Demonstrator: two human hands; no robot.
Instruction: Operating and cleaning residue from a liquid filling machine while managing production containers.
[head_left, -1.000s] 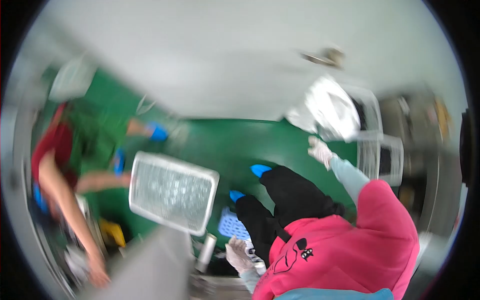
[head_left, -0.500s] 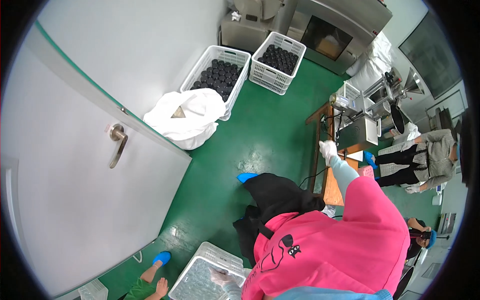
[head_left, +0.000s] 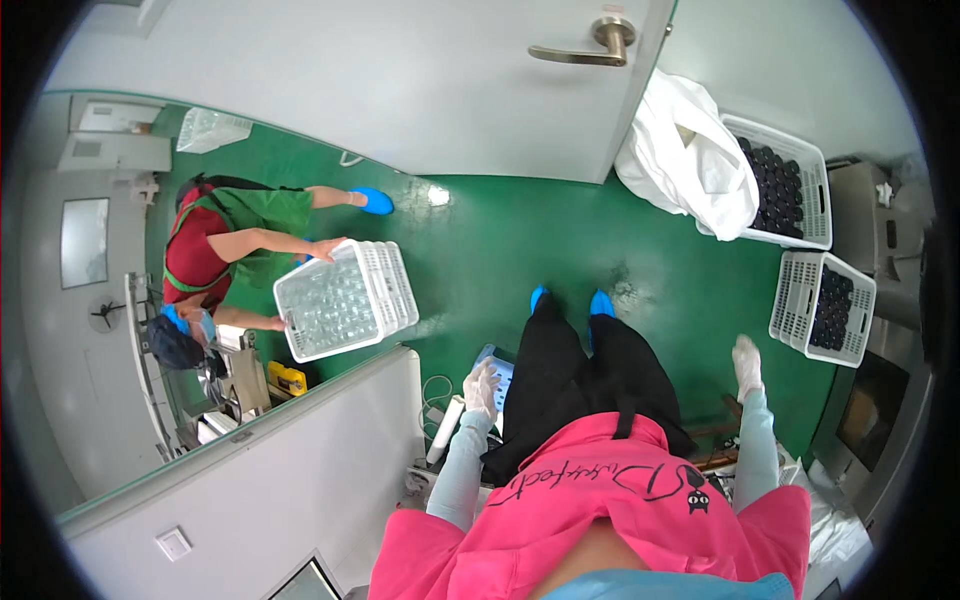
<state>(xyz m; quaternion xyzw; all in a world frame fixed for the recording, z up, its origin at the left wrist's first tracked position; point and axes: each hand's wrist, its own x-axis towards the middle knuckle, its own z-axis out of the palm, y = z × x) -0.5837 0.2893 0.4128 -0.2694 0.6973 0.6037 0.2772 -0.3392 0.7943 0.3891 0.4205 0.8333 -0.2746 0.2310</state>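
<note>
My left hand [head_left: 481, 390], in a pale glove, hangs beside a blue plastic stool or crate [head_left: 497, 366]; its fingers are spread and hold nothing. On the other side, my right hand [head_left: 746, 367], also gloved, is out over the green floor with its fingers stretched and nothing seen in it. To the left, a co-worker [head_left: 215, 245] in a green apron has both hands on a stack of white crates [head_left: 388, 300]. Clear jars or cups [head_left: 335, 305] fill the top crate.
A white door [head_left: 400, 90] with a lever handle [head_left: 580, 55] stands ahead. At the right are a white sack [head_left: 690, 165] and white crates [head_left: 785, 275] of black lids or jars. A low partition [head_left: 290, 480] runs along my left.
My view has turned left. My left hand was over the crate of clear containers and is now away from it. My right hand has left the wooden table. The co-worker now holds the crates.
</note>
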